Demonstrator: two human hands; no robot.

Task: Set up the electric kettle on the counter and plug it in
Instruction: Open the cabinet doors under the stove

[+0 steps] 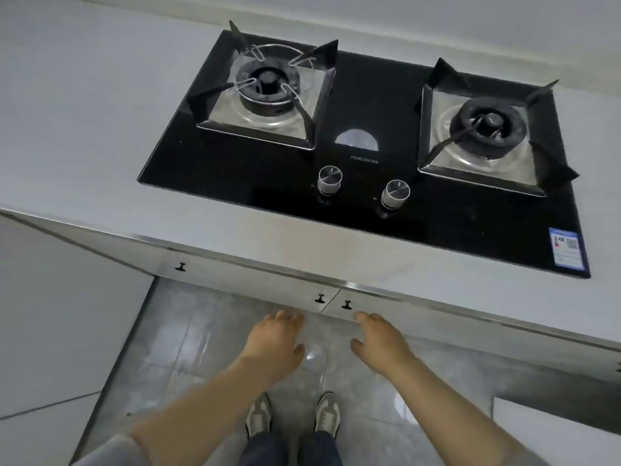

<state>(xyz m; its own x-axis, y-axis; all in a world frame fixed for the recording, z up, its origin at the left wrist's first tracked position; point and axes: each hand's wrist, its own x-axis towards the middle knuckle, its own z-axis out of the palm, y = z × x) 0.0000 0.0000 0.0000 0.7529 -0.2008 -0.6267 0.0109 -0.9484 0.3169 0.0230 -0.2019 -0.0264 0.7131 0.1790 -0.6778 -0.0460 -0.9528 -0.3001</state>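
Two loose hands, the left hand (pixel 275 341) and the right hand (pixel 379 344), hold nothing, and no kettle shows, so they should probably pinch the door knobs (pixel 319 298) just past their fingers and pull slowly.

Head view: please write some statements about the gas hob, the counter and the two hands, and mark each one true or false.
1. The gas hob has two burners. True.
2. The hob has three control knobs. False: it has two, the left control knob and the right control knob.
3. An electric kettle stands on the counter. False: no kettle shows on the counter.
4. The left hand and the right hand hold nothing. True.
5. The right hand grips a cabinet door knob. False: its fingers grip nothing, below the cabinet door knob.
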